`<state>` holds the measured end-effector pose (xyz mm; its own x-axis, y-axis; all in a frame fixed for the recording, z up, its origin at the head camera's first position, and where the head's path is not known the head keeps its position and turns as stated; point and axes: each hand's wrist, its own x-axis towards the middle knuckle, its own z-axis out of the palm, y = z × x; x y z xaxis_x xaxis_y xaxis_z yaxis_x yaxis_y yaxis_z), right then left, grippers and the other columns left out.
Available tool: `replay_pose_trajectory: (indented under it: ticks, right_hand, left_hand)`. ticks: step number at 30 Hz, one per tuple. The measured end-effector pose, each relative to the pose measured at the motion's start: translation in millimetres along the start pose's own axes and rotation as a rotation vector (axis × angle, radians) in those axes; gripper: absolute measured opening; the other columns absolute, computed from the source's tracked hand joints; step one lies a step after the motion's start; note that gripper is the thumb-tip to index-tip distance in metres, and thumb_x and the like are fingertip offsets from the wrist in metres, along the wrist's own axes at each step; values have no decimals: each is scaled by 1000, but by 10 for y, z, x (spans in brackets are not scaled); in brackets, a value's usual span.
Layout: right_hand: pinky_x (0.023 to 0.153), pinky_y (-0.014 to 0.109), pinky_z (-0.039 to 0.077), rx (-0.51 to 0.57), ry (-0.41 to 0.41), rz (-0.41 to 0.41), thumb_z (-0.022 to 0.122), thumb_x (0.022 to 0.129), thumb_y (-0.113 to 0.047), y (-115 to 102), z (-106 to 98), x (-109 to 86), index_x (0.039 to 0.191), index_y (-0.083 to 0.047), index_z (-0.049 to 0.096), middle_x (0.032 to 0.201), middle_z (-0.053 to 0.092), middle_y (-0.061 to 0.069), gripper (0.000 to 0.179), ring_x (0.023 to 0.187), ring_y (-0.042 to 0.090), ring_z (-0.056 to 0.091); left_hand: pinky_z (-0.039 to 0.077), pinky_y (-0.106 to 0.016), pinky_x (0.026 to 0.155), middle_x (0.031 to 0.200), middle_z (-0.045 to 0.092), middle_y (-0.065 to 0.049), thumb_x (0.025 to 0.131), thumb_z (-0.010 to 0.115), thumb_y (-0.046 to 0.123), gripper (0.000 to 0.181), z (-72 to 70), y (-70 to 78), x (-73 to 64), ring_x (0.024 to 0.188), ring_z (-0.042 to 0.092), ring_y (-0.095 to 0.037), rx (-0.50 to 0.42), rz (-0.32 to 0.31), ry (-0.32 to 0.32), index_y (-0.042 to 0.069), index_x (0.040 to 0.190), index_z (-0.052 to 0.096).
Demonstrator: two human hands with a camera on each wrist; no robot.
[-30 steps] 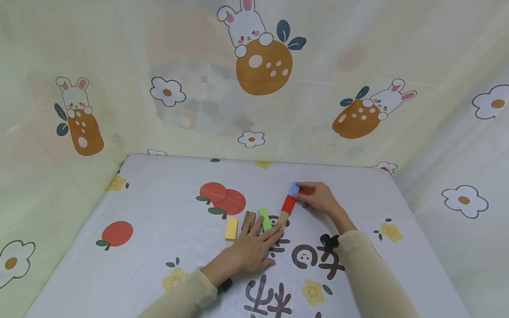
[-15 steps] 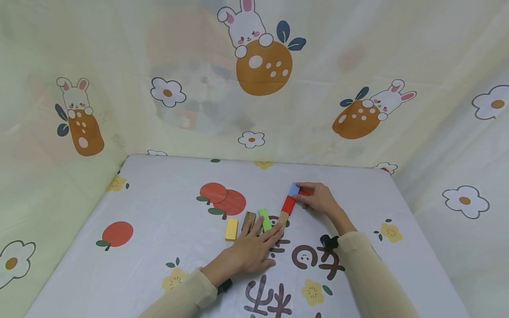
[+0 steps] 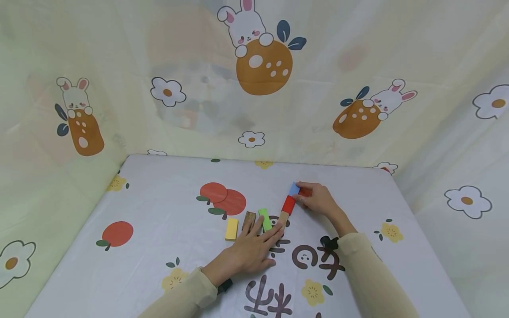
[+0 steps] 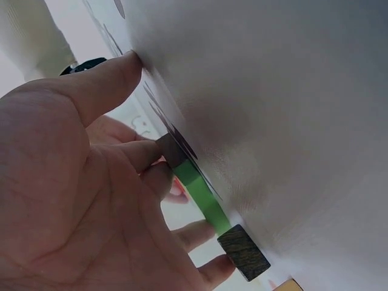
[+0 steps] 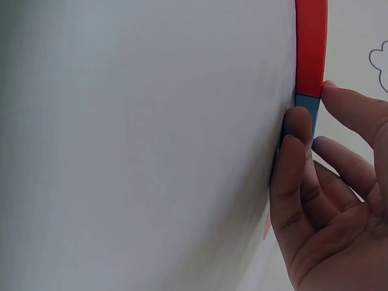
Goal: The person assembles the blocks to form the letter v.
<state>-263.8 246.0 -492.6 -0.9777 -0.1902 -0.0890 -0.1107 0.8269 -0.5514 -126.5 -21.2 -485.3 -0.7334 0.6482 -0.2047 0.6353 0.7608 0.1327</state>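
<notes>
Three blocks form a slanting line right of centre in the head view: light wood point(image 3: 283, 217), then red point(image 3: 288, 205), then blue point(image 3: 294, 189) at the far end. My right hand point(image 3: 318, 199) pinches the blue block point(image 5: 307, 108) between thumb and fingers, with the thumb tip near its joint with the red one. My left hand point(image 3: 251, 251) lies palm down with spread fingers. Its fingertips reach the near end of the light wood block, the green block point(image 3: 264, 219) and the dark brown grained block point(image 3: 249, 219). Left of these lies a yellow block point(image 3: 231, 229).
A white cloth point(image 3: 167, 238) printed with fruit, flowers and brown lettering covers the table. Patterned curtains point(image 3: 191, 132) close off the back and both sides. A patch of red point(image 3: 305, 191) shows under my right hand. Black wrist straps point(image 3: 329, 241) sit by the cuffs.
</notes>
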Motion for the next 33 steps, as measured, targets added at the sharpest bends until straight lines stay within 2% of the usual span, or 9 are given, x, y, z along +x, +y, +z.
replay_pose_trajectory:
  ticks: [2,5,15,25,33]
  right_hand:
    - [109,58,51,-9,1,-6,71,100,-31,-12,1,-3,150,-10,60,153,59,23,56,126,40,56]
    - [116,64,46,-16,2,-15,71,100,-31,-19,5,3,150,-9,60,156,57,23,56,135,43,55]
    - [119,65,43,-45,25,-70,70,99,-30,-29,18,-32,149,-6,60,156,56,25,56,147,49,50]
    - [121,63,40,-67,26,-117,71,99,-25,-17,24,-55,147,-4,62,157,56,23,53,149,47,49]
    - [122,64,40,-67,22,-120,71,99,-24,-3,26,-61,145,-5,64,157,56,21,51,148,47,49]
  left_hand:
    - [15,-64,133,181,7,14,103,56,60,82,-4,1,0,168,11,-38,1,2,0,32,171,19]
    - [15,-63,134,181,7,14,103,56,60,82,-13,3,-1,168,12,-38,2,5,1,31,171,19]
    - [14,-63,134,181,7,13,103,55,60,82,-34,5,-6,168,11,-38,9,2,-2,31,171,19]
    - [15,-63,134,181,8,14,103,56,60,82,-33,7,-7,168,12,-38,15,-3,-3,32,171,20]
    - [16,-63,134,180,9,14,102,57,61,83,-27,17,-10,168,14,-38,26,-10,-2,33,171,21]
